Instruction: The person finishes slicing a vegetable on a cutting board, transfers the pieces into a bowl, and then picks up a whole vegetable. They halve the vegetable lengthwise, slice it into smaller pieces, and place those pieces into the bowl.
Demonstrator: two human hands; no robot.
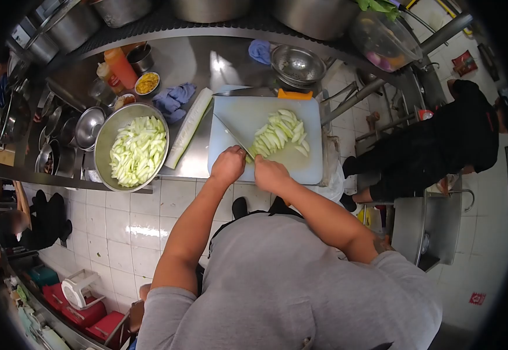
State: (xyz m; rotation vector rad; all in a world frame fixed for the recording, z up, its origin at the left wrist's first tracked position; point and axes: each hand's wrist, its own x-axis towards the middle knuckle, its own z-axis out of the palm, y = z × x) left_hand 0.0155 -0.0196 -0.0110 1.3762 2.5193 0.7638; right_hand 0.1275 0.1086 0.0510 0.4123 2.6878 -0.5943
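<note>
Zucchini slices [279,135] pile on the cutting board [233,114]; a bowl [103,140] is full, 1 half [188,127] waits uncut. Left hand [228,165] grips the knife [233,137], right hand [270,173] presses down, fingers curled.

Bright, even overhead lighting. Glare patches on the steel counter [207,64] beyond the fingers. Strong fisheye curvature; dark vignette at frame edges; periphery soft.

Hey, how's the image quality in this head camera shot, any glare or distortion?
Head view: strong fisheye bending with dark vignetted corners; overhead light glares off the steel counter; the cutting board and both hands, left and right, are evenly lit and fairly sharp.
</note>
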